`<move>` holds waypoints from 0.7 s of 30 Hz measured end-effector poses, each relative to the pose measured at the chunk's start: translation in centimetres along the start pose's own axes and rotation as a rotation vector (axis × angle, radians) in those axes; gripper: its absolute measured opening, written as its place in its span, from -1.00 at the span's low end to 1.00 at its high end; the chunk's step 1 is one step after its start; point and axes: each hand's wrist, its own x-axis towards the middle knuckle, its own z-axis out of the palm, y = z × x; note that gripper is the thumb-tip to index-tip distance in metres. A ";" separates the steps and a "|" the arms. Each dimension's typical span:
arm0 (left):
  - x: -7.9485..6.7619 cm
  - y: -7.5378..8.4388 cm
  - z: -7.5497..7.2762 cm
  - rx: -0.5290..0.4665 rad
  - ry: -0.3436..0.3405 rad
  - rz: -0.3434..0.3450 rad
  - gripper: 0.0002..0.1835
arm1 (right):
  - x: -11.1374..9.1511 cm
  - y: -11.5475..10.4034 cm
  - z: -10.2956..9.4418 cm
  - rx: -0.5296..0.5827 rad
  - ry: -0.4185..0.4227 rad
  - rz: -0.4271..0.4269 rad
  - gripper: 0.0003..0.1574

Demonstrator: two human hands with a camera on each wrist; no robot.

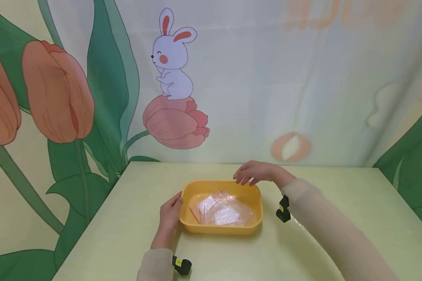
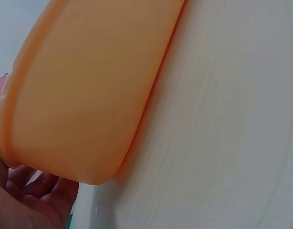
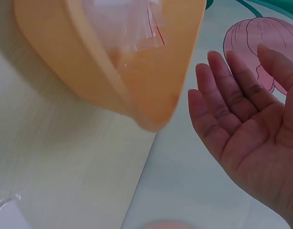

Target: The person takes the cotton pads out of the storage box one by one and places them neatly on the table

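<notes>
A yellow plastic basin (image 1: 225, 230) stands on the table with several clear zip bags (image 1: 226, 214) inside. The bags have red seal lines and whitish contents, and they overlap in a loose pile. At the basin's left end, my left hand (image 1: 170, 210) grips the rim. In the left wrist view its thumb and curled fingers (image 2: 44, 183) lie at the corner of the basin wall. Over the back right rim hovers my right hand (image 1: 256, 171). The right wrist view shows that palm (image 3: 251, 138) bare, its fingers loosely extended beside the basin's corner.
The pale yellow table (image 1: 126, 234) reaches back to a printed cloth backdrop (image 1: 249, 78) with tulips and a rabbit. A black wrist camera (image 1: 283, 209) sits at the right cuff, another camera (image 1: 183, 266) at the left. A whitish piece (image 3: 10, 214) shows low in the right wrist view.
</notes>
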 end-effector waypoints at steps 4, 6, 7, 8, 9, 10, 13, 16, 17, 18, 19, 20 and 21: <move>0.1 0.1 0.1 -0.005 0.001 -0.005 -0.55 | 0.9 -0.6 0.3 -0.029 -0.013 -0.006 -0.44; 0.1 0.0 0.1 -0.002 0.000 -0.012 -0.55 | 1.3 -0.8 0.6 -0.043 -0.019 -0.004 -0.43; 0.1 0.0 0.1 0.000 0.000 -0.016 -0.54 | 1.6 -1.0 0.7 -0.052 -0.024 -0.002 -0.43; 0.1 0.1 0.1 0.002 0.000 -0.018 -0.54 | 1.8 -1.1 0.9 -0.058 -0.028 0.004 -0.42; 0.1 0.1 0.0 0.002 0.001 -0.019 -0.54 | 2.0 -1.2 1.0 -0.066 -0.032 0.007 -0.42; 0.1 0.1 0.0 0.003 0.002 -0.021 -0.54 | 2.1 -1.4 1.2 -0.074 -0.035 0.008 -0.42; 0.1 0.2 0.1 0.001 0.004 -0.025 -0.55 | 2.6 -1.7 1.8 -0.072 -0.042 0.023 -0.42; 0.1 0.2 0.1 0.002 0.001 -0.023 -0.55 | 3.0 -1.7 2.3 -0.062 -0.052 0.034 -0.44; 0.1 0.2 0.1 0.002 0.000 -0.023 -0.55 | 3.1 -1.7 2.5 -0.059 -0.056 0.041 -0.45; 0.1 0.2 0.1 0.003 0.000 -0.023 -0.55 | 3.3 -1.6 2.6 -0.057 -0.059 0.047 -0.45; 0.1 0.1 0.1 0.004 0.000 -0.024 -0.55 | 3.4 -1.6 2.8 -0.063 -0.061 0.052 -0.46; 0.2 0.1 0.2 0.004 0.002 -0.025 -0.55 | 3.6 -1.5 2.9 -0.070 -0.062 0.059 -0.46; 0.1 0.1 0.2 0.002 0.003 -0.026 -0.55 | 3.7 -1.4 3.0 -0.074 -0.064 0.068 -0.46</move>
